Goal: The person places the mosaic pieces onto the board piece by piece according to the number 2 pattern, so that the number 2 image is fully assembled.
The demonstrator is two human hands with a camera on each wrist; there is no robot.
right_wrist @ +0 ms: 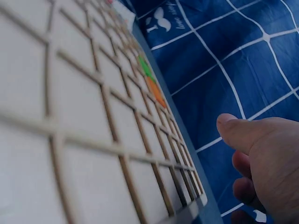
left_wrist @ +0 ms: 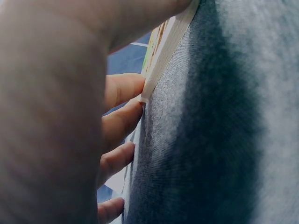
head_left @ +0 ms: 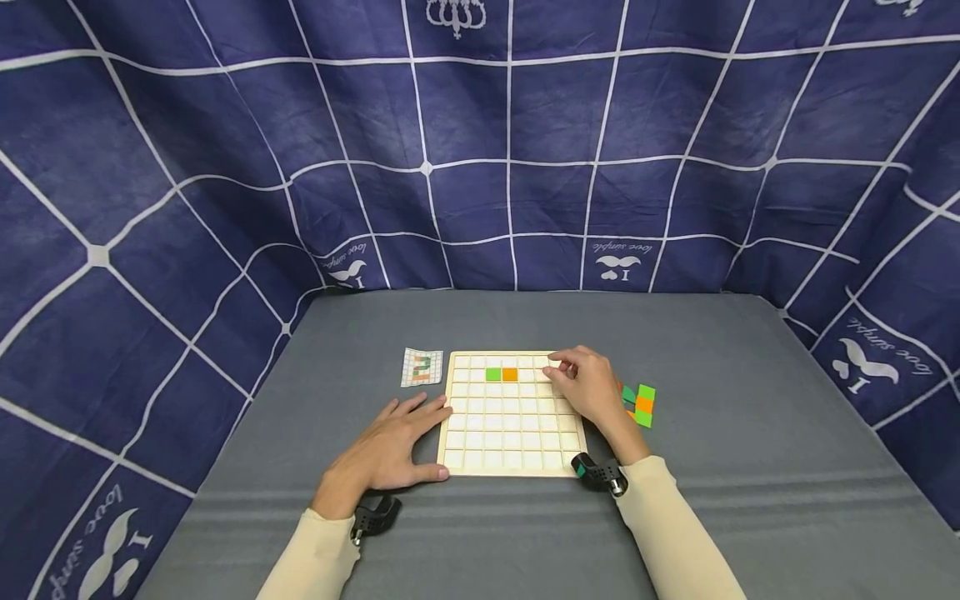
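Observation:
A pale wooden grid board (head_left: 512, 421) lies on the grey table, with a green square tile (head_left: 492, 375) and an orange square tile (head_left: 510, 375) side by side near its far edge. My left hand (head_left: 397, 442) rests at the board's left side, fingers spread, thumb and fingertips right at its edge; the left wrist view shows the fingertips against the wooden rim (left_wrist: 163, 58). Over the far right corner of the board is my right hand (head_left: 588, 383). Its thumb and forefinger stand apart with no tile visible between them, and the other fingers (right_wrist: 243, 163) are loosely bent.
Left of the board lies a small card (head_left: 422, 367) printed with a coloured grid pattern. Several loose green and orange tiles (head_left: 644, 406) lie to the right, partly behind my right wrist. A blue checked curtain (head_left: 480, 200) hangs behind the table.

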